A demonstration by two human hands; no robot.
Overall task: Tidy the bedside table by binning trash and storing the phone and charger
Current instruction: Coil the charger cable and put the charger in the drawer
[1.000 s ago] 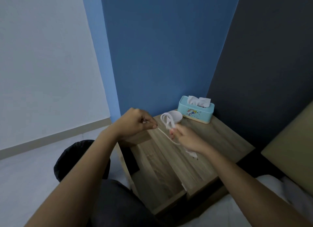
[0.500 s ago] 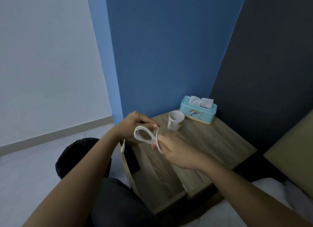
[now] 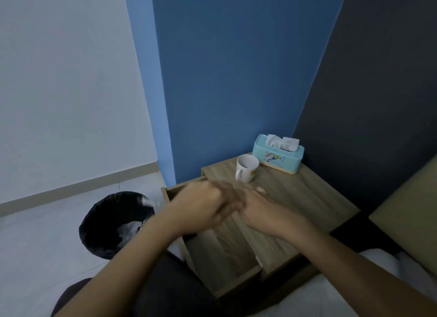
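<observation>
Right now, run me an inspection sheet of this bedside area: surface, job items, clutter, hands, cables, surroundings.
Surface: wooden bedside table, top drawer pulled open.
Job items: phone and charger not visible; black bin on the floor holds pale trash.
Clutter: white mug upright, teal tissue box behind it.
Hands: left hand and right hand together over the drawer, blurred; contents hidden.
Cables: nothing seen.
Surroundings: blue wall, dark wall, bed at right.
</observation>
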